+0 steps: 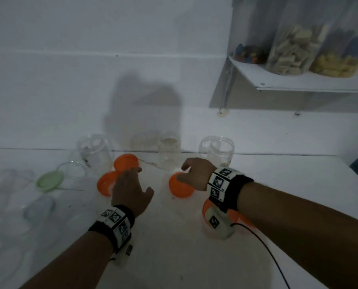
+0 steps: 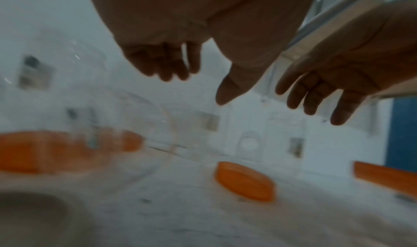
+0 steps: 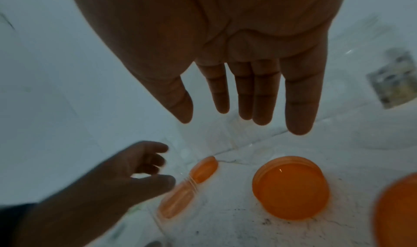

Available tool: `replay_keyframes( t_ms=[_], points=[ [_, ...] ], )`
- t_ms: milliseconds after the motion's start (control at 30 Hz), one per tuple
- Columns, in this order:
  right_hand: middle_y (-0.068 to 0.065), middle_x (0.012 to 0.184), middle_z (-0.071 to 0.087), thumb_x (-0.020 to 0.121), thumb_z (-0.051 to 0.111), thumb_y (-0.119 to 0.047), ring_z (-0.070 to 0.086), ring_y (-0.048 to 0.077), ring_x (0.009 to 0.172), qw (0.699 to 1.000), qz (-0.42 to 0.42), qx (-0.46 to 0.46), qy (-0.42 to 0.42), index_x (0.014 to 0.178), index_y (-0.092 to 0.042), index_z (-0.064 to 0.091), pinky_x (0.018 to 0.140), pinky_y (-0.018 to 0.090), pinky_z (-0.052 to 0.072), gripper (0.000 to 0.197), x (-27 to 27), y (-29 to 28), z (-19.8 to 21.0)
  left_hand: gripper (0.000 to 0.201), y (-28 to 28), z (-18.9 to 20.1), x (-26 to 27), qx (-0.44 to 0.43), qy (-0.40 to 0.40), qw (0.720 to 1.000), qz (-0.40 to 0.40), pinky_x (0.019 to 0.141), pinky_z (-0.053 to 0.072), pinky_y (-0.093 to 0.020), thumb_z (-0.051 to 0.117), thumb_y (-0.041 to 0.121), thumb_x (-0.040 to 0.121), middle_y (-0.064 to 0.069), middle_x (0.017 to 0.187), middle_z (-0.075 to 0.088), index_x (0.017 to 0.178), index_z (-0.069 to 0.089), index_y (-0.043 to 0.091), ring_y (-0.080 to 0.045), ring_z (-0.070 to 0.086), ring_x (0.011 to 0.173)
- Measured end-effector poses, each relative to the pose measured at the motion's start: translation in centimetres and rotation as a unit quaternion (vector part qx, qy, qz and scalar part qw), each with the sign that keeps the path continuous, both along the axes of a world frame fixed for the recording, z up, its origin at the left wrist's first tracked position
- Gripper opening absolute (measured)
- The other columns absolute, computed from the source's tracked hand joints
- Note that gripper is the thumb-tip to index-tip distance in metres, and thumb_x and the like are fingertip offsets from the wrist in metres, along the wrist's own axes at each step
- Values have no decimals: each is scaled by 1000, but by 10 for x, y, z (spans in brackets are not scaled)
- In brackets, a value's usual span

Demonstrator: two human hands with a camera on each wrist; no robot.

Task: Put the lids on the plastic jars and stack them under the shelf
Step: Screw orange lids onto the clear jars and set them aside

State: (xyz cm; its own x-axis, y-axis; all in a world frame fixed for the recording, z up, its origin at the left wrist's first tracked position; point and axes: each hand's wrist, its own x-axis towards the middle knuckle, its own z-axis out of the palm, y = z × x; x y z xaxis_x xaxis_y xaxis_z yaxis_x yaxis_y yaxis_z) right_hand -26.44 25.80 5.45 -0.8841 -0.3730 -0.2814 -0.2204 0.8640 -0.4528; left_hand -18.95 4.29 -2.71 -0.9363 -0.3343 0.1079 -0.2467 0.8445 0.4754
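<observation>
Three clear plastic jars stand lidless along the back wall: a left jar [image 1: 94, 151], a middle jar [image 1: 168, 152] and a right jar [image 1: 216, 151]. Orange lids lie on the white counter [image 1: 173, 257]: two lids [image 1: 125, 162] [image 1: 105, 184] by my left hand, one lid [image 1: 181, 187] [image 3: 291, 188] under my right hand, and another lid [image 1: 206, 208] beneath my right wrist. My left hand [image 1: 137, 180] [image 2: 195, 87] hovers with fingers loosely spread, holding nothing. Above its lid, my right hand [image 1: 191, 171] [image 3: 210, 111] is open with straight fingers.
A white shelf [image 1: 299, 82] at the upper right carries filled jars, with free room under it. A green lid [image 1: 49, 181] and several more clear jars [image 1: 38, 207] lie at the left. A black cable [image 1: 263, 247] trails from my right wrist.
</observation>
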Motion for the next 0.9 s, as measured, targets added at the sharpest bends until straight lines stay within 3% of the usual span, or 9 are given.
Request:
replay_keyframes(
  t_ms=[100, 200, 333, 367, 433, 533, 667, 733, 900],
  points=[
    [8, 140, 58, 90, 70, -51, 59, 27, 121, 997, -10, 66, -45, 140, -15, 54, 92, 28, 48, 64, -27, -46, -28, 107, -33, -10, -15, -35, -118, 991, 45, 123, 28, -46, 70, 66, 82, -17, 161, 28, 159, 21, 10, -37, 28, 149],
    [16, 144, 48, 85, 74, -50, 55, 37, 125, 990, -53, 108, -79, 145, -12, 47, 94, 39, 48, 75, -41, -73, -61, 128, -48, -24, -25, -25, -200, 979, 39, 126, 24, -49, 66, 78, 78, -17, 170, 12, 163, 3, 8, -37, 18, 156],
    [19, 153, 30, 91, 66, -53, 34, 46, 143, 962, -89, 242, -84, 153, -13, 29, 111, 51, 40, 83, -50, -95, -99, 125, -53, -29, -31, -33, -207, 977, 38, 122, 30, -48, 71, 67, 79, -19, 165, 22, 162, 3, 4, -38, 28, 150],
    [19, 155, 31, 93, 62, -52, 32, 48, 144, 957, -77, 268, -84, 154, -13, 30, 114, 55, 38, 79, -53, -97, -106, 123, -55, -29, -31, -28, -207, 977, 41, 121, 32, -48, 72, 66, 79, -20, 163, 25, 161, 5, 2, -38, 31, 148],
    [13, 146, 50, 90, 60, -49, 49, 42, 131, 956, -48, 284, -65, 140, -16, 51, 108, 51, 44, 60, -56, -95, -114, 121, -60, -29, -29, -14, -203, 978, 41, 119, 34, -45, 72, 65, 79, -20, 160, 30, 160, 10, 0, -38, 35, 145],
    [9, 136, 52, 89, 64, -46, 50, 37, 127, 961, -70, 257, -73, 132, -17, 53, 103, 43, 47, 52, -56, -92, -112, 115, -66, -26, -25, 26, -181, 983, 25, 118, 33, -44, 71, 63, 80, -19, 158, 32, 159, 15, 1, -36, 35, 144],
    [15, 149, 28, 72, 80, -55, 39, 43, 138, 961, -212, 143, -105, 158, -28, 11, 110, 53, 44, 113, -53, -90, -106, 128, -57, -12, -16, 116, -151, 982, -2, 126, 19, -46, 76, 56, 79, -17, 170, 7, 162, -8, 5, -36, 10, 157],
    [16, 154, 23, 68, 83, -57, 39, 47, 138, 968, -216, 81, -103, 159, -41, 6, 106, 55, 47, 120, -47, -85, -87, 129, -47, -8, -9, 147, -138, 979, -29, 128, 17, -47, 79, 53, 78, -13, 171, 3, 163, -8, 9, -34, 5, 158],
    [14, 138, 45, 56, 86, -57, 56, 38, 114, 974, -219, -50, -20, 145, -44, 35, 86, 49, 59, 103, -20, -50, -28, 117, -26, -18, 15, 223, -68, 971, -58, 111, 45, -40, 83, 67, 51, 5, 144, 47, 151, 35, 29, -18, 47, 131]
  ],
)
